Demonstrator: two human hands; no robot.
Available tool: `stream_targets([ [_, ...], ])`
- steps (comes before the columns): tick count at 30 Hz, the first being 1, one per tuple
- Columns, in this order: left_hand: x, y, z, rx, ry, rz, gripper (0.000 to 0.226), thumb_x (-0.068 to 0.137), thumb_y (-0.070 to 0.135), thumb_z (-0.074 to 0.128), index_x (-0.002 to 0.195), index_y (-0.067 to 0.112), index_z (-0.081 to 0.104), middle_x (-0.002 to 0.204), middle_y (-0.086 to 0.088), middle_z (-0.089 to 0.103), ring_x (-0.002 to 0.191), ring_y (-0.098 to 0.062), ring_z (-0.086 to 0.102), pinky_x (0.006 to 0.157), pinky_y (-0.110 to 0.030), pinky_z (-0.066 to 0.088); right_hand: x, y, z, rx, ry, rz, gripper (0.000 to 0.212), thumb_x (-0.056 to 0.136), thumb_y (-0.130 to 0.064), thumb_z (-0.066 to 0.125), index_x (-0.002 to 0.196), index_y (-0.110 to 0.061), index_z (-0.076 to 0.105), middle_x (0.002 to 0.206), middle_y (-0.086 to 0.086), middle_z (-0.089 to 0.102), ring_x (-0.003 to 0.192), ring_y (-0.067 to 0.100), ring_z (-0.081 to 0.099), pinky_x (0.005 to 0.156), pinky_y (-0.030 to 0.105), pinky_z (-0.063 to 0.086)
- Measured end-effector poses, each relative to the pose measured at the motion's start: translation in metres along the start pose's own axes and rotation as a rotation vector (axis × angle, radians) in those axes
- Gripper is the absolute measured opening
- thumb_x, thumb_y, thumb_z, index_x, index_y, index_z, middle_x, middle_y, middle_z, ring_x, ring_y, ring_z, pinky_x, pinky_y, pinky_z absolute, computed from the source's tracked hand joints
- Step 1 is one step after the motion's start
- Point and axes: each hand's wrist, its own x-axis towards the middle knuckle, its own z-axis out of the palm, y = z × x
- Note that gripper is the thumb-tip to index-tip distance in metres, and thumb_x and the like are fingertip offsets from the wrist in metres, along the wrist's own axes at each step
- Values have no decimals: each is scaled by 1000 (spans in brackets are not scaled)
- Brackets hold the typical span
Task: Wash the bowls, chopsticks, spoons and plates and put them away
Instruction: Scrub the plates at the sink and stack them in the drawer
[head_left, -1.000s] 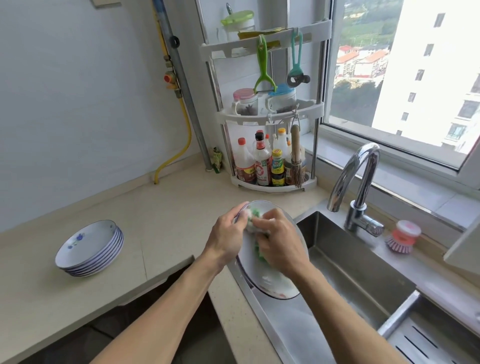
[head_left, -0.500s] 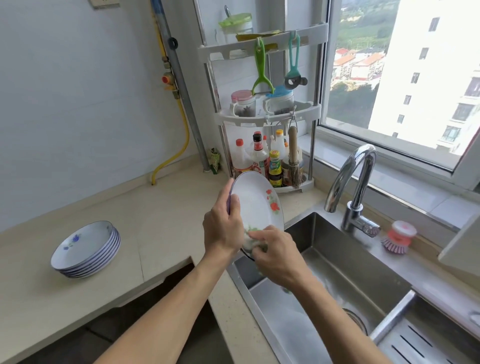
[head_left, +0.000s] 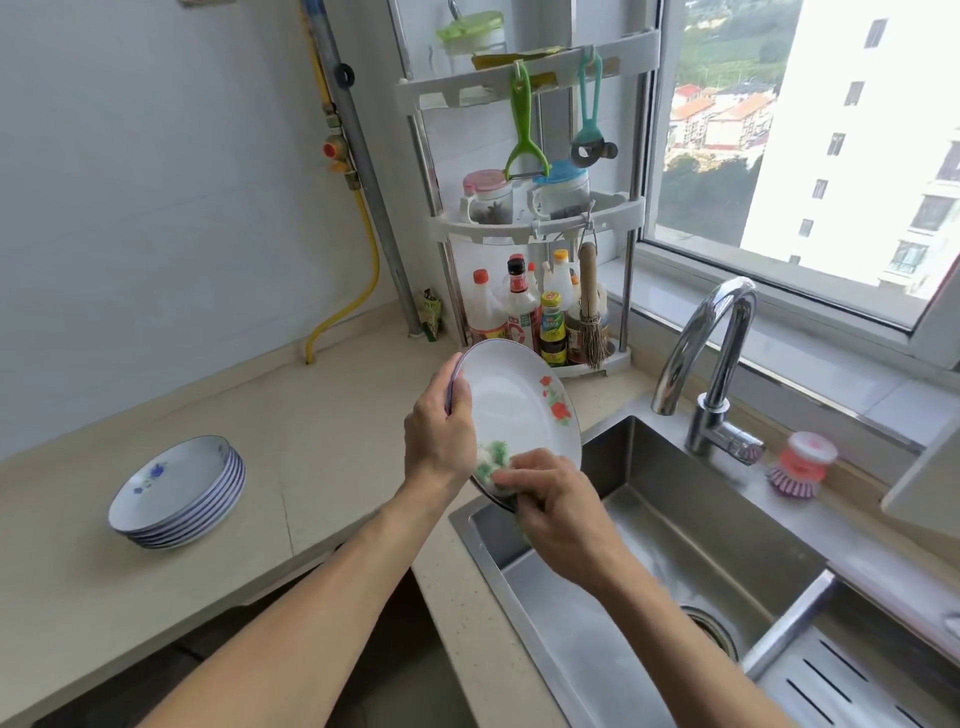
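Observation:
A white plate (head_left: 511, 400) with a red flower pattern stands tilted on edge over the sink's left rim. My left hand (head_left: 439, 431) grips its left rim, thumb on the front. My right hand (head_left: 558, 501) holds a green and white sponge (head_left: 493, 460) against the plate's lower part. A stack of several white plates (head_left: 179, 488) with blue flowers sits on the counter at the left.
The steel sink (head_left: 670, 551) lies below my hands, with a chrome tap (head_left: 711, 358) behind it and a pink dish brush (head_left: 800, 465) on the ledge. A white corner rack (head_left: 535, 218) with bottles and jars stands behind the plate. A drain tray (head_left: 862, 680) is at lower right.
The plate has been turned from its back to its flowered front and raised more upright. My right hand with the sponge has moved down to the plate's lower edge.

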Motion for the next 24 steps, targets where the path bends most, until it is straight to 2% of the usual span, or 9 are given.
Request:
stream_targets([
  [4,0,0,-2,-81,-32,-43,39,108,29,38,144,25,51,141,3,58,125,-12,53,107,-30,44,15,22,-24,-278,4,226,33,97,-19,46,98,-23,79,125,-1,55,109,24,49,93,41,48],
  [6,-4,4,4,-50,9,-16,39,108,28,39,144,24,52,141,4,58,123,-9,52,100,-21,41,19,6,-26,-65,20,343,35,90,-25,49,63,-18,70,100,4,60,87,24,57,80,49,55],
  [7,-5,6,8,-20,36,-8,38,108,28,39,144,24,53,142,4,58,125,-11,53,99,-20,39,16,-4,-22,21,7,344,30,84,-27,51,62,-15,65,95,3,59,82,23,58,77,49,56],
  [9,-4,8,11,7,77,-26,38,107,28,40,143,24,54,142,4,58,129,-16,52,98,-20,37,5,-16,-11,78,-106,221,25,77,-29,58,95,-18,70,116,-2,51,101,18,52,89,38,52],
  [12,2,2,6,-72,33,-89,38,107,28,40,143,23,54,142,2,57,132,-17,51,106,-24,39,-10,-6,-9,-259,-193,-103,72,76,-34,67,142,-39,39,142,-7,31,121,15,32,99,28,39],
  [16,12,-6,-5,-153,-95,-112,37,107,29,42,140,23,57,135,4,62,125,-16,56,111,-41,45,-5,41,-20,-592,-23,-225,70,84,-20,69,143,-40,37,126,-1,55,104,23,51,81,38,48],
  [18,14,-6,-4,-175,-80,-118,36,106,31,43,138,25,59,131,4,64,121,-16,58,107,-42,48,0,48,-28,-682,26,-143,70,82,-17,67,143,-37,40,125,-1,56,113,25,46,89,40,41],
  [21,10,-6,4,-206,27,-154,36,106,29,42,137,24,59,131,3,64,122,-18,58,107,-39,47,0,29,-19,-375,-15,62,63,89,-10,56,146,-31,41,143,2,42,134,23,32,112,38,27],
  [24,2,-2,11,-146,94,-159,36,107,29,40,138,23,58,135,5,61,125,-14,54,105,-27,42,-11,-1,-3,-93,-100,-14,60,95,-5,52,142,-40,45,152,-2,30,142,20,23,122,43,18],
])
